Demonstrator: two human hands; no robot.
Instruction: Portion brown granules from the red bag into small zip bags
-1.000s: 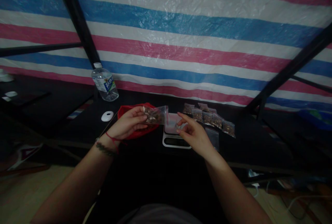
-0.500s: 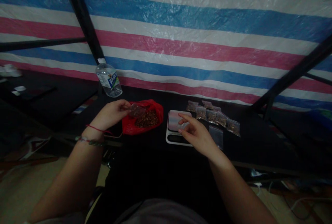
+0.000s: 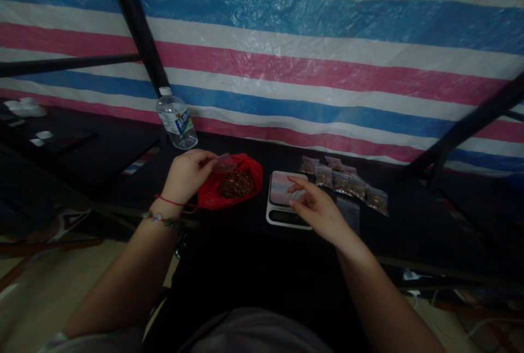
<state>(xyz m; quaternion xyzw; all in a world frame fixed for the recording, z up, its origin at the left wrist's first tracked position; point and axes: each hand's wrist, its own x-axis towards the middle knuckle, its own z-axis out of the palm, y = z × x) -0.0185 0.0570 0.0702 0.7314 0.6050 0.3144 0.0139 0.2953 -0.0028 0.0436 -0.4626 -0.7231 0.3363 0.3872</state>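
My left hand (image 3: 191,174) pinches a small clear plastic bag (image 3: 225,162) at the left side of an open red plastic bag (image 3: 256,174). Inside the red bag lies a heap of small brown pieces (image 3: 235,185), too small to name. Over the right side of a white digital scale (image 3: 271,216) hovers my right hand (image 3: 315,208), fingers apart and nothing in them. The scale's plate (image 3: 280,186) looks bare where it shows. Several filled zip bags (image 3: 341,181) lie behind and right of the scale, and a flat zip bag (image 3: 350,212) is beside my right hand.
A clear plastic bottle (image 3: 177,121) with a white cap stands at the back left, by a black metal post (image 3: 143,36). A striped plastic sheet (image 3: 286,64) hangs behind the black table (image 3: 413,222). White items (image 3: 25,107) lie far left.
The small clear bag in my left hand is tilted upward more than before. My right hand keeps its place over the scale. The whole view has shifted slightly.
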